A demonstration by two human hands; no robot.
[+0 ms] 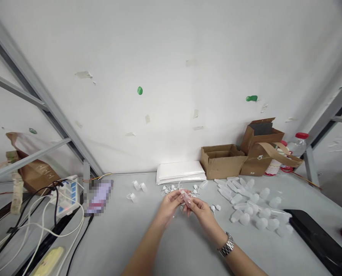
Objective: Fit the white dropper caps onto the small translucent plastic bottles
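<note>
My left hand (171, 205) and my right hand (200, 211) meet over the middle of the table. Between their fingertips they pinch a small translucent plastic bottle (186, 197), mostly covered by the fingers. A thin white loop rises from its top end. Just behind the hands lie several small white caps with loops (168, 189), and two or so more caps (215, 208) rest right of my right hand. Three capped translucent bottles (132, 197) stand or lie to the left. Many loose translucent bottles and tubes (254, 207) are spread on the right.
A white stack of flat sheets (181, 172), an open cardboard box (224, 165) and a brown paper bag (254, 161) line the wall. A black case (317, 237) lies at right. At left are a phone (100, 196), a power strip (69, 195) and tangled cables.
</note>
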